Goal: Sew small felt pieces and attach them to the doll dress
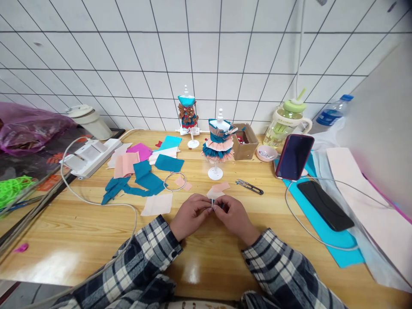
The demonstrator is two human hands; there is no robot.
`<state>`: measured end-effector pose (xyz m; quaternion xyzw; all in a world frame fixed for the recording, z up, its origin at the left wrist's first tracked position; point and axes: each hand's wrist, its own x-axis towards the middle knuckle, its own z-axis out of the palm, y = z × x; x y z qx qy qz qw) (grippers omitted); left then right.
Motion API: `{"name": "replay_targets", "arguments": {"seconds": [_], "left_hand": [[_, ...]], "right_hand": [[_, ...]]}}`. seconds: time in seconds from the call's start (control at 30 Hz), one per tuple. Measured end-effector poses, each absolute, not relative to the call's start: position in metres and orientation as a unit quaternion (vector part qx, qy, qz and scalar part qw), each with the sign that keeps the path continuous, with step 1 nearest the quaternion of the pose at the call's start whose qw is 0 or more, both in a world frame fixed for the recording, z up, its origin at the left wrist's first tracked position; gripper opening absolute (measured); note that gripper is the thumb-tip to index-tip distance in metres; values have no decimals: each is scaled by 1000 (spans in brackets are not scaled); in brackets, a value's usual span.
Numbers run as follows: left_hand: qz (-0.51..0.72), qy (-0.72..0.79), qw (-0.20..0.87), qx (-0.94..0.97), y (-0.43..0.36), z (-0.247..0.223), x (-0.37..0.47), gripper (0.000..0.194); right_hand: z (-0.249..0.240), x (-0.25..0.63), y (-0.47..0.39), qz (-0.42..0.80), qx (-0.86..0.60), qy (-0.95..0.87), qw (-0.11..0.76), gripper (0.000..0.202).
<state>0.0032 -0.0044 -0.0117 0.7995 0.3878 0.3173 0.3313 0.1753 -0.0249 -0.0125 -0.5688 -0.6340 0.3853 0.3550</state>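
I have a tiny piece of pink cloth (215,196) pinched between both my hands, low over the middle of the wooden surface (80,240). My left hand (190,214) has its grip closed on the left side of the cloth, and my right hand (234,216) has its grip closed on the right side. Something small and dark sits between my fingertips, but it is too small for me to tell what it is.

The cloth is so little that it could slip out if I loosen either grip. It would drop onto the surface, close to another pink scrap (220,186) just behind my hands, and I might mix the two up.

If I pull too hard both ways, the thin cloth could tear or lose its fold.

The small scissors (249,186) lie near my right hand. A quick reach could poke me.

The little doll stand with the teal and pink dress (218,143) is just behind my hands. It looks tall and light, so a bump could tip it.

A white cable (96,201) curls by my left sleeve and could snag.
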Motion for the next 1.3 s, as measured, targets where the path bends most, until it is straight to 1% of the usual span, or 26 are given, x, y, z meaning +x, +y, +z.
{"name": "replay_targets", "arguments": {"seconds": [0.17,0.3,0.43,0.57,0.73,0.9,1.03,1.2,1.3], "left_hand": [[335,404,343,779,-4,-1,1,13],[349,411,393,745,-4,4,0,15],[340,405,436,728,-4,-1,1,19],[329,398,459,723,-4,-5,2,23],[316,396,470,723,-4,-2,3,23],[318,415,456,721,-4,-1,4,22],[313,418,424,740,-6,-3,4,20],[285,427,381,769,-7,-6,4,21],[278,429,373,774,-7,-7,5,22]], "right_hand": [[-8,177,-30,314,-516,-700,381,11],[-8,177,-36,245,-475,-744,401,19],[-10,178,-37,191,-480,-761,393,21],[-12,180,-35,163,-493,-765,380,21],[-7,180,-36,162,-516,-760,360,24],[-2,178,-37,176,-521,-762,342,20],[-3,178,-37,176,-526,-762,334,21],[-4,177,-39,144,-533,-771,316,21],[-3,175,-39,134,-543,-770,306,17]]}}
